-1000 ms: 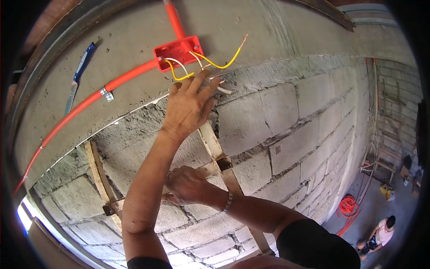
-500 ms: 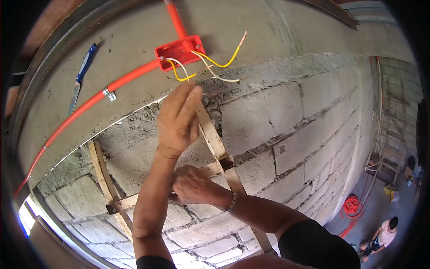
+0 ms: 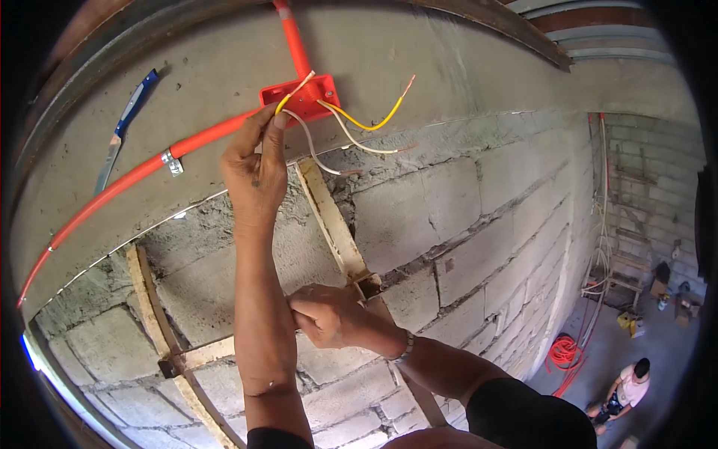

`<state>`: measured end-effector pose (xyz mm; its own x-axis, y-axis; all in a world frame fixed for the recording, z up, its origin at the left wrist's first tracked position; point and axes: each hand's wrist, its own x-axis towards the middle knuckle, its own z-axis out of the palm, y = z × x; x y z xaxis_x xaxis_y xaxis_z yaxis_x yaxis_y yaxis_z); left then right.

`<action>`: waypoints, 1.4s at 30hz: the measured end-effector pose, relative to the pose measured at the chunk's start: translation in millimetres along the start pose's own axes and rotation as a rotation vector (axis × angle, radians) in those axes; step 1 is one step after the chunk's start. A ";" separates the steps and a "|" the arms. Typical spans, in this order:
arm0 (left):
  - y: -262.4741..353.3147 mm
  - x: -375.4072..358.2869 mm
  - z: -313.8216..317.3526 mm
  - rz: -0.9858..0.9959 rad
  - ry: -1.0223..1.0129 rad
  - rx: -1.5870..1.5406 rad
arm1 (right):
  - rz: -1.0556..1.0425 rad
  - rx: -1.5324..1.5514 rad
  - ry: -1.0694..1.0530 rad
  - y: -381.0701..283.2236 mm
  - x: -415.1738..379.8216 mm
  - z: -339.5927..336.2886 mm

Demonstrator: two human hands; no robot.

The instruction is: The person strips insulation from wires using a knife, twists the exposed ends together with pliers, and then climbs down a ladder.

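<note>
My left hand [image 3: 256, 168] is closed in a pinch on a yellow wire [image 3: 283, 103], whose bare twisted end points up across a red junction box [image 3: 327, 84]. A white wire [image 3: 308, 138] curves down beside my thumb. From the box's right side hang a second yellow wire [image 3: 374, 126] and a second white wire [image 3: 359, 144], both with stripped copper ends. Lower down, my right hand [image 3: 325, 316] is curled round the crossbar [image 3: 209, 352] of a ladder-like frame. My left forearm hides part of its fingers.
Red conduit [image 3: 209, 135] runs left from the box, held by a metal clamp [image 3: 172, 162]. A blue-handled saw [image 3: 134, 105] rests against the wall above it. A block wall [image 3: 419, 209] lies behind the frame. Far below right, a person [image 3: 628, 389] sits near coiled red tubing [image 3: 566, 352].
My left hand has moved up and left from below the box and now pinches the yellow wire, turning its end upward. My right hand stays at the crossbar. The view has shifted slightly.
</note>
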<state>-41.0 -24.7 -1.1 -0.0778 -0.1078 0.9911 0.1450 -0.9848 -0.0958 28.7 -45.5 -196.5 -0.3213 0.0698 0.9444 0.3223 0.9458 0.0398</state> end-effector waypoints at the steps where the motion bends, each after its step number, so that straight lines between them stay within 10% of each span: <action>1: -0.5 -1.4 2.3 0.040 0.020 0.022 | 0.008 -0.014 -0.010 1.0 -1.3 -4.8; 8: -9.6 -1.5 9.8 0.252 0.055 0.198 | -0.166 0.063 0.346 -14.3 16.9 -119.7; 12: -1.0 8.7 20.9 0.156 -0.027 0.276 | 0.413 -0.064 0.455 -16.9 77.8 -207.0; 16: 6.8 11.7 37.7 -0.066 -0.027 -0.032 | 0.507 -0.098 0.202 8.8 111.0 -232.1; 42: -4.8 10.7 23.7 -0.258 -0.305 -0.468 | -0.272 -0.752 -0.108 -10.0 198.0 -209.7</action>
<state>-19.2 -17.9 12.1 0.2434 0.1175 0.9628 -0.2949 -0.9367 0.1889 148.6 -107.6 58.6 -0.5466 -0.0651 0.8349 0.7212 0.4701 0.5088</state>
